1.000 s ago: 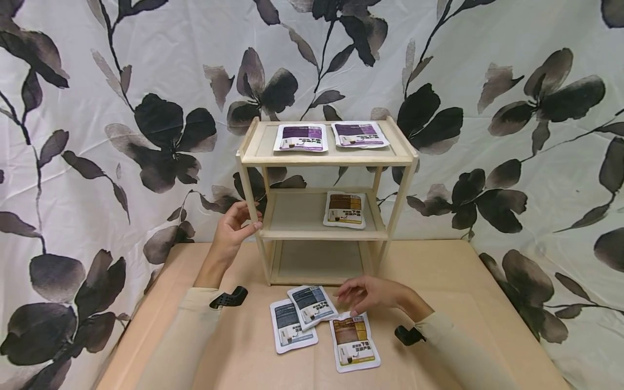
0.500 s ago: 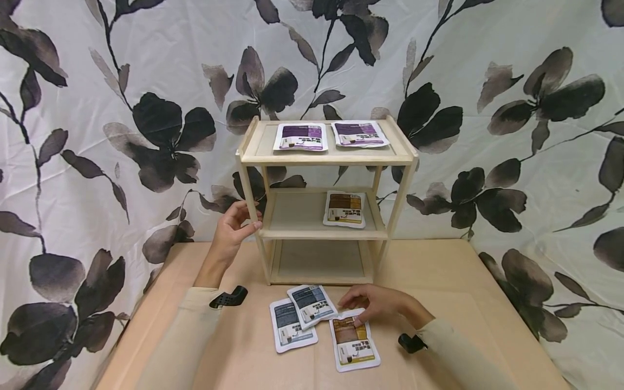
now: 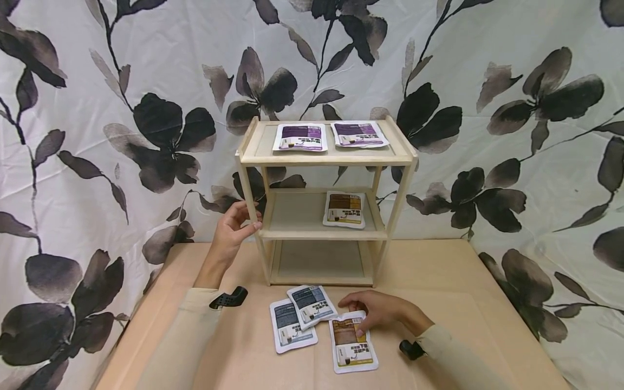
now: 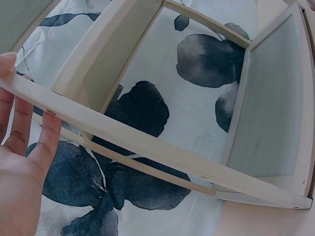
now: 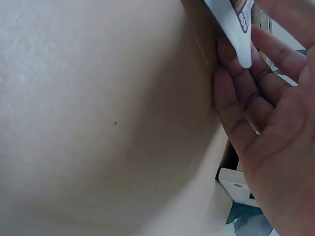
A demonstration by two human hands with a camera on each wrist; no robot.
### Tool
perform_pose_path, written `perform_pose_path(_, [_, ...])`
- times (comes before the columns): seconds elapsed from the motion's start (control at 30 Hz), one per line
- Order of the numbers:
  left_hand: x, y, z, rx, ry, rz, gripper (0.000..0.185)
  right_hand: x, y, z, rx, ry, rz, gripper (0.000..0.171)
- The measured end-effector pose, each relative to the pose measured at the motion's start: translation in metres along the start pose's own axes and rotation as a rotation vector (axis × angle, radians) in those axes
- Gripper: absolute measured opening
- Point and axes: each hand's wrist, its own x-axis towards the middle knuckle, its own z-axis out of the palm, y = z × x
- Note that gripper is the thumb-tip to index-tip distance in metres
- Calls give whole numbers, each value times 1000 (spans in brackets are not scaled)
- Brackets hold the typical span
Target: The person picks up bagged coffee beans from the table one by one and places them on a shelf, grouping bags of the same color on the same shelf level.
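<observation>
A floral cloth (image 3: 190,59) hangs behind a tan table (image 3: 429,281). On the table stands a three-tier wooden shelf (image 3: 324,235). A person's left hand (image 3: 230,234) grips its front left post (image 3: 249,197), thumb one side, fingers the other; this should keep the shelf from shifting. The right hand (image 3: 387,311) pinches the far right corner of a brown packet (image 3: 353,349) on the table, in front of the shelf. A clean lift probably needs fingers well under that edge and a straight upward pull: an upper blue-grey packet (image 3: 313,306), overlapping a lower blue-grey packet (image 3: 288,329), lies just beside it and could drag along. A second brown packet (image 3: 343,211) lies right of centre on the middle tier (image 3: 292,211); a left purple packet (image 3: 300,137) and right purple packet (image 3: 361,134) sit side by side on the top tier (image 3: 326,161).
</observation>
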Motion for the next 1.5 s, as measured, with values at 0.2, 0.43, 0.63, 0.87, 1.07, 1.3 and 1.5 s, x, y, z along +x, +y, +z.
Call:
perform_pose_path(0.2, [0, 1, 0, 0, 2, -8, 43, 1, -1, 1, 69, -23, 3, 67])
perform_pose_path(0.43, [2, 3, 0, 18, 0, -9, 43, 2, 3, -2, 153, -46, -46, 69])
perform_pose_path(0.63, [3, 3, 0, 3, -1, -8, 45, 1, 7, -6, 216, -88, -99, 59])
perform_pose_path(0.87, [2, 3, 0, 0, 0, -11, 45, -2, 6, -8, 235, -78, -105, 31])
perform_pose_path(1.07, [2, 1, 0, 4, 1, -12, 43, -6, 5, -11, 286, -44, 11, 24])
perform_pose_path(1.3, [1, -2, -1, 15, -2, -13, 45, -10, 9, -16, 342, -55, -11, 23])
perform_pose_path(1.5, [2, -1, -1, 3, -3, -5, 43, -8, 11, -18, 358, -75, -42, 20])
